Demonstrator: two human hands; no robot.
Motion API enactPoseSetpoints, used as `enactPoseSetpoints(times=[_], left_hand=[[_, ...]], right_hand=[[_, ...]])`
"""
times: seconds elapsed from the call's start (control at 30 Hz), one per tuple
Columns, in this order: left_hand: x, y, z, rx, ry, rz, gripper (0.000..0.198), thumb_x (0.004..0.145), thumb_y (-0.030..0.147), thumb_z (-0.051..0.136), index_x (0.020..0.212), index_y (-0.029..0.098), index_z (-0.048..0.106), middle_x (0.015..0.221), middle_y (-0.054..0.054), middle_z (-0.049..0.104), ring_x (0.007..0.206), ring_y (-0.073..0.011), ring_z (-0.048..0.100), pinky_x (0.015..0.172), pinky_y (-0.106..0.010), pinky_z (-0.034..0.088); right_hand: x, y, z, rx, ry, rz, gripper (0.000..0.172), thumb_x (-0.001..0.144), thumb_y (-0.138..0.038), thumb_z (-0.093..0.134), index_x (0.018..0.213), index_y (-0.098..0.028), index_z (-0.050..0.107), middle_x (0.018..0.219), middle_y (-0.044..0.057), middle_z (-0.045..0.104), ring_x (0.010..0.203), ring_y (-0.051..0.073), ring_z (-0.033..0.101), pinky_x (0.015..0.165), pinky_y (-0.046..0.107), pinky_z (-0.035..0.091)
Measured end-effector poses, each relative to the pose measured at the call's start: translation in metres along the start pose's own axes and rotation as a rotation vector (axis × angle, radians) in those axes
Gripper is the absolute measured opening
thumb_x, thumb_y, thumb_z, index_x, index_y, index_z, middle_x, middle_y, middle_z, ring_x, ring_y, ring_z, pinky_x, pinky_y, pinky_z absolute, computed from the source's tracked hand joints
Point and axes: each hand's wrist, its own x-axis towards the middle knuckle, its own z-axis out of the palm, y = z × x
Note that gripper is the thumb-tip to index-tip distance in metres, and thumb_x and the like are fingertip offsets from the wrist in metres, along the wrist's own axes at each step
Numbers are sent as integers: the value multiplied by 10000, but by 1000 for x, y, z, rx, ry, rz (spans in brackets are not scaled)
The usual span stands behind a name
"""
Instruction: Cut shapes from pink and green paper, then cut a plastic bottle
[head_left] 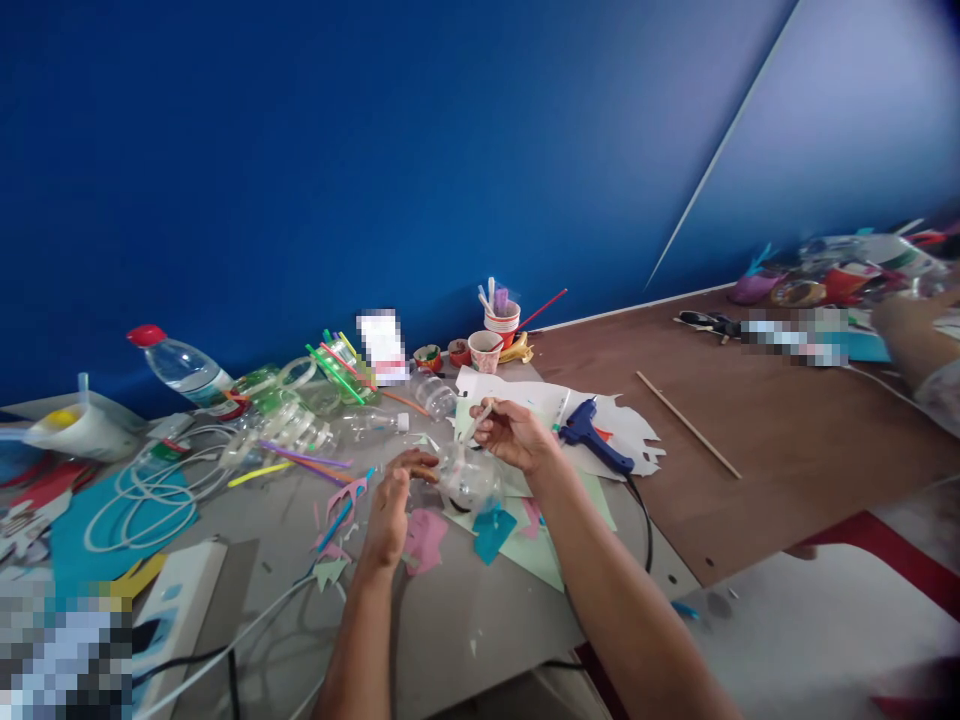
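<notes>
A clear plastic bottle piece (471,482) rests on the table between my hands. My right hand (510,432) pinches a thin whitish strip (480,418) just above it. My left hand (397,500) is at the piece's left side, fingers stretched toward it and apart; whether they touch it is hard to tell. Pink paper (424,542) and a teal paper scrap (493,534) lie just below the piece. A blue glue gun (598,436) lies on white cut paper (637,425) to the right of my right hand.
Bottles, straws and a coiled white cable (135,510) crowd the left. Paper cups (501,322) stand near the blue wall. A wooden stick (688,425) lies on the brown board (600,350). At the far right another person's hand (911,330) is near craft items. A power strip (180,620) sits lower left.
</notes>
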Motion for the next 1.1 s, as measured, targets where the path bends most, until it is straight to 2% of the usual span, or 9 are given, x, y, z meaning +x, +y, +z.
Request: enactPoseSetpoints(times=[0.17, 0.27, 0.37, 0.47, 0.57, 0.7, 0.83, 0.97, 1.1], left_hand=[[-3, 4, 2, 231, -39, 71, 512, 847, 658, 419, 952, 248, 707, 1057, -105, 709, 1227, -309, 490, 1084, -569, 243], [-6, 4, 6, 393, 11, 89, 337, 818, 537, 571, 1000, 276, 682, 1062, -73, 709, 1287, -315, 435, 1105, -632, 67], [-6, 1, 8, 450, 68, 86, 162, 828, 360, 598, 940, 282, 685, 1010, -53, 719, 1261, -299, 468, 1103, -631, 33], [-5, 2, 6, 412, 57, 71, 131, 846, 300, 562, 863, 266, 688, 976, -55, 718, 1208, -279, 510, 1110, -602, 98], [-4, 5, 7, 388, -36, 71, 149, 858, 317, 555, 833, 257, 689, 979, -57, 712, 1176, -269, 525, 1106, -588, 149], [-3, 10, 12, 368, -101, 93, 156, 859, 336, 562, 805, 263, 688, 931, -58, 711, 1123, -279, 546, 1086, -605, 185], [-7, 17, 5, 160, -138, 88, 174, 850, 376, 588, 767, 258, 685, 900, -72, 701, 1143, -283, 542, 1042, -550, 320], [-11, 19, -8, -310, -26, 23, 225, 831, 441, 619, 741, 244, 676, 857, -72, 698, 1042, -259, 611, 948, -478, 449], [-9, 12, -8, -458, 76, -147, 174, 763, 410, 707, 795, 239, 698, 970, -60, 704, 1039, -229, 619, 933, -401, 462]], right_hand=[[-9, 5, 15, 137, -113, 56, 136, 671, -231, 592, 755, -200, 490, 737, 5, 573, 545, 106, 483, 563, 261, 462], [-17, 10, 24, 104, -238, 66, 180, 675, -274, 659, 765, -188, 529, 773, 13, 612, 604, 121, 562, 627, 277, 495], [-24, 7, 29, -26, -323, 72, 197, 686, -302, 692, 763, -180, 557, 744, 19, 644, 643, 147, 618, 660, 292, 505], [-23, 5, 27, -173, -168, -21, 158, 701, -290, 661, 745, -179, 557, 594, -17, 609, 514, 111, 569, 549, 238, 459], [-15, 11, 24, -245, 49, -82, 102, 695, -266, 596, 703, -186, 532, 432, -72, 501, 368, 71, 445, 433, 193, 361], [0, 22, 18, -188, 181, -109, 59, 652, -232, 569, 661, -194, 523, 388, -83, 458, 339, 76, 415, 396, 199, 347], [11, 4, -12, -92, 376, -200, 90, 648, -179, 557, 604, -202, 481, 377, -83, 420, 327, 70, 368, 360, 198, 309], [15, -22, -46, -46, 513, -289, 234, 665, -159, 568, 586, -211, 354, 404, -116, 361, 320, 28, 291, 359, 159, 273], [17, -4, -34, -66, 463, -281, 118, 657, -222, 616, 718, -190, 521, 543, -67, 548, 359, 44, 399, 388, 186, 328]])
